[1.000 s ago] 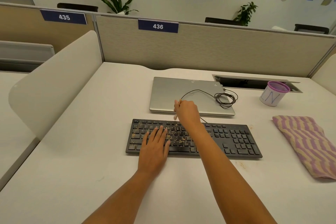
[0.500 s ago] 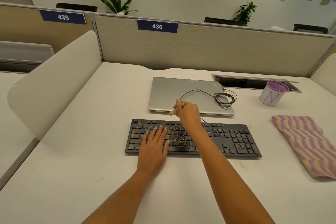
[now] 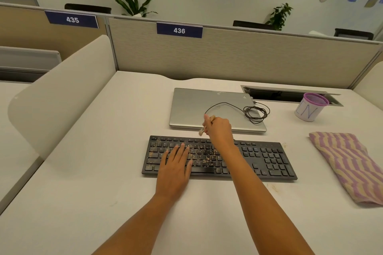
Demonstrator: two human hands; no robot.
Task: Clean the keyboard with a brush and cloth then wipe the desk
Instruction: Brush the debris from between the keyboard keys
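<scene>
Black and speckled with crumbs, the keyboard point(image 3: 269, 161) lies on the desk point(image 3: 103, 172) just in front of a closed laptop point(image 3: 192, 107). The left hand point(image 3: 174, 174) rests flat on its keys, grip apart. The right hand point(image 3: 219, 128) hovers at the keyboard's far edge, grip clamped on a small brush point(image 3: 201, 131). A striped cloth point(image 3: 350, 165) lies to the right of the keyboard.

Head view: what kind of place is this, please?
Probably an open-plan office. The desk is fenced by a low partition bearing a numbered sign, 436. A closed laptop and a keyboard lie on it.
</scene>
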